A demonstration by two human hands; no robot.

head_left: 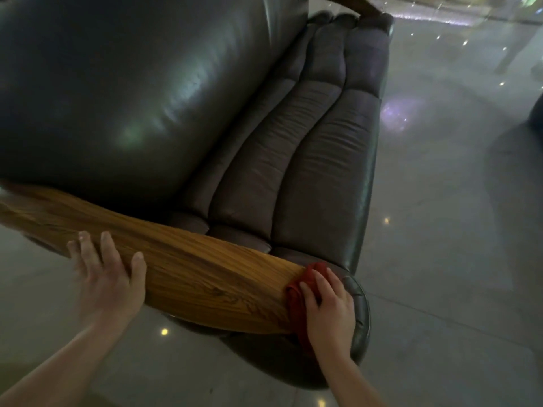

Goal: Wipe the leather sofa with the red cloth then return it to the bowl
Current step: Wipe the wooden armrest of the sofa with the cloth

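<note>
A dark leather sofa (141,92) fills the upper left, with a padded brown backrest (308,160) to its right. A wooden armrest (188,265) runs across the near side. My right hand (329,306) presses the red cloth (296,301) flat against the right end of the armrest, where wood meets leather; most of the cloth is hidden under my palm. My left hand (108,277) rests on the armrest further left, fingers spread, holding nothing. No bowl is in view.
Glossy grey tiled floor (455,259) surrounds the sofa and reflects small ceiling lights. A dark rounded object (536,116) sits at the right edge. A second wooden armrest (352,4) shows at the sofa's far end.
</note>
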